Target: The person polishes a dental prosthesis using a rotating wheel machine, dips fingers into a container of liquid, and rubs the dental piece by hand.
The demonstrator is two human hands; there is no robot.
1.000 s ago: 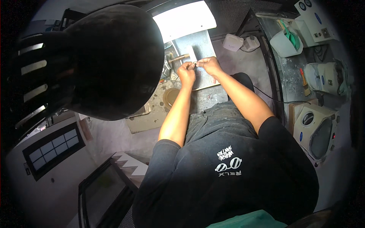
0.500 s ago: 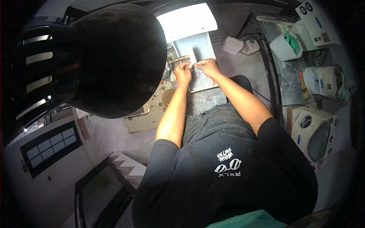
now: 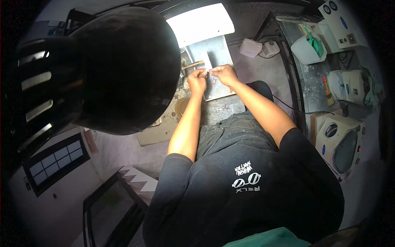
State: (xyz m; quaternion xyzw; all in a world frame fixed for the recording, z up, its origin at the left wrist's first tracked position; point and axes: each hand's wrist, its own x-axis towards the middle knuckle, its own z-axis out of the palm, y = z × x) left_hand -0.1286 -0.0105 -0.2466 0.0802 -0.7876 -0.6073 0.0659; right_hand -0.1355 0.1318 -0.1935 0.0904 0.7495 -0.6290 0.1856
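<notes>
Over a grey metal tray (image 3: 222, 51), my left hand (image 3: 197, 82) and my right hand (image 3: 225, 75) almost meet at their fingertips. Each is closed in a pinch. Between them is a tiny pale piece (image 3: 208, 71), too small to name and partly covered by the fingers. Just beyond the fingertips a white upright block (image 3: 206, 60) rises from the tray. A brown rod like a wooden peg (image 3: 194, 64) points at it from the left. Small pinkish marks or bits lie on the tray beneath my right hand.
A large black lamp shade (image 3: 127, 70) fills the upper left. A bright white panel (image 3: 201, 24) covers the tray's far end. A brown round bowl (image 3: 181, 106) sits left of my left forearm. Plastic jugs (image 3: 250, 48), a brush (image 3: 328, 91) and beige machines (image 3: 338, 144) are to the right.
My hands stay pinched together over the tray, with only slight finger movement. The lamp shade appears slightly lower and further left, as the view has shifted a little.
</notes>
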